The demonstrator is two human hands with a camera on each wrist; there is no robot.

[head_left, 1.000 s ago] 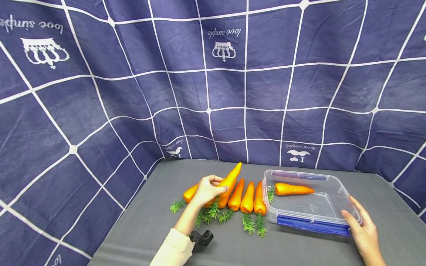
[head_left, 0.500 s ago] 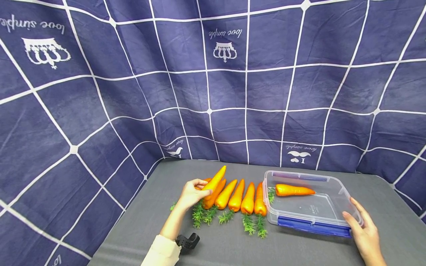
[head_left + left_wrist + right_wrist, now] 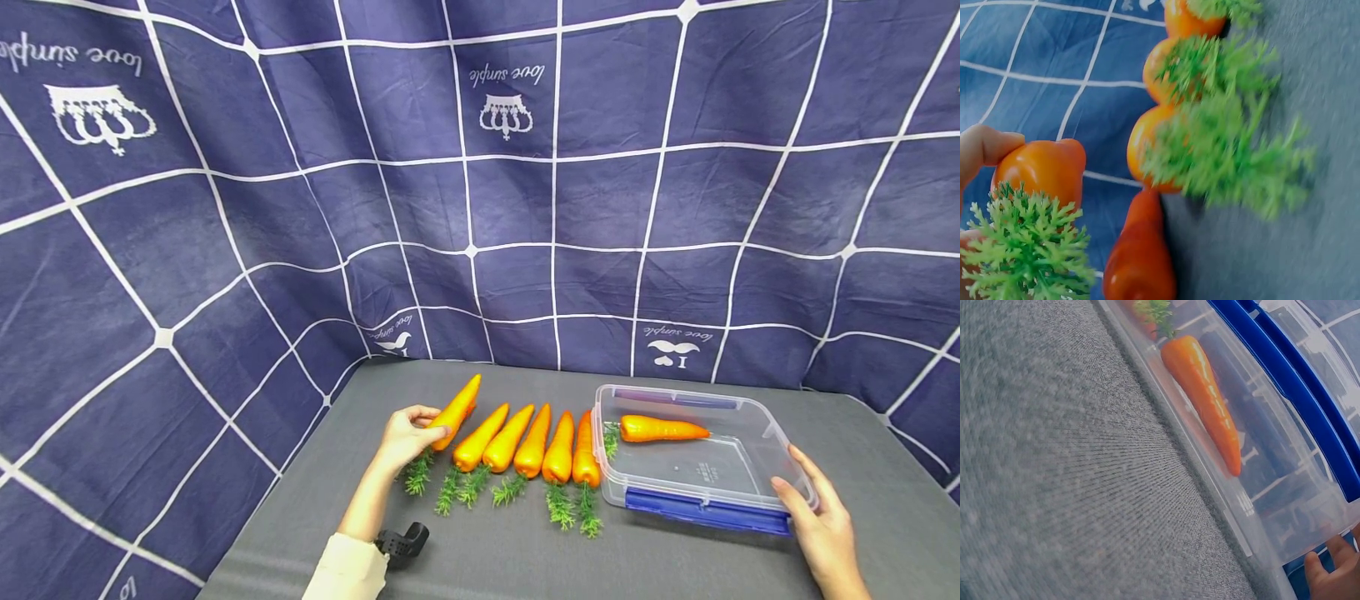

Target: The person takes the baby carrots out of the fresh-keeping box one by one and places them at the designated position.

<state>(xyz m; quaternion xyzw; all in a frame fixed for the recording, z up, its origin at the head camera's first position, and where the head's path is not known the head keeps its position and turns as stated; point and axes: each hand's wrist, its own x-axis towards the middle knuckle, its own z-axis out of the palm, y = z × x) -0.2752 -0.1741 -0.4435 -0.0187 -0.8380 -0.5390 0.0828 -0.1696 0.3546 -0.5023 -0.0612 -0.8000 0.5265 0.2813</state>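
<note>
My left hand (image 3: pixel 407 437) pinches an orange carrot (image 3: pixel 457 412) with leafy green tops, its tip pointing up and away. In the left wrist view the held carrot (image 3: pixel 1041 172) is raised, its green top (image 3: pixel 1025 250) toward the camera. Another carrot (image 3: pixel 1141 259) lies close by on the table, mostly hidden behind the held one in the head view. To the right, several carrots (image 3: pixel 531 443) lie side by side, tips away from me. My right hand (image 3: pixel 823 518) grips the right rim of a clear plastic container (image 3: pixel 712 477) with blue clips. One carrot (image 3: pixel 663 428) lies inside it.
A grey cloth (image 3: pixel 517 558) covers the table. Behind and to the left hangs a navy curtain (image 3: pixel 405 200) with white grid lines. The row's rightmost carrot (image 3: pixel 585 454) sits against the container's left wall. A black wrist device (image 3: pixel 403 542) is strapped on the left arm.
My left hand has moved left along the row with the carrot in its grip, uncovering carrots on the table. My right hand and the container have stayed put.
</note>
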